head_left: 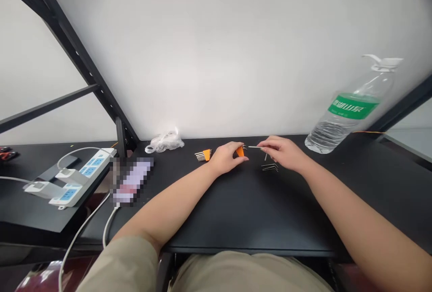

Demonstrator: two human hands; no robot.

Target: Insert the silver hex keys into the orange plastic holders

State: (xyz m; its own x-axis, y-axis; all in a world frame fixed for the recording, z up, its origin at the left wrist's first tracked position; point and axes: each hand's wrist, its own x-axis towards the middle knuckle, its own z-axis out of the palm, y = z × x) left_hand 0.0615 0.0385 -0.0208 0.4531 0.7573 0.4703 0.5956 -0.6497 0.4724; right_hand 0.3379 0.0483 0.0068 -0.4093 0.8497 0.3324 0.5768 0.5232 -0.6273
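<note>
The left hand (225,157) rests low over the black counter (243,211), its grip partly closed: thumb and fingers bend around an orange holder (240,151), which shows between them at the fingertips. Small metal ends stick out of the holder on its right side. How firmly the fingers press on it cannot be told.

The right hand (281,151) has its grip pinched nearly closed, thumb against fingertips, on a thin metal hex key (255,147). The key's long shaft lies almost level and points left, its tip close to the orange holder; whether the two touch is too small to make out. A short piece of metal shows just below the right fingertips, perhaps the key's bent leg.

Under the right hand, a few loose hex keys (270,167) lie side by side on the counter, clear of the fingers. Just left of the left hand lies a second orange holder (207,155) with a row of metal keys poking out leftward. A crumpled clear bag (165,141) sits farther left by the wall, and a large water bottle (351,107) stands right of the right hand.
</note>
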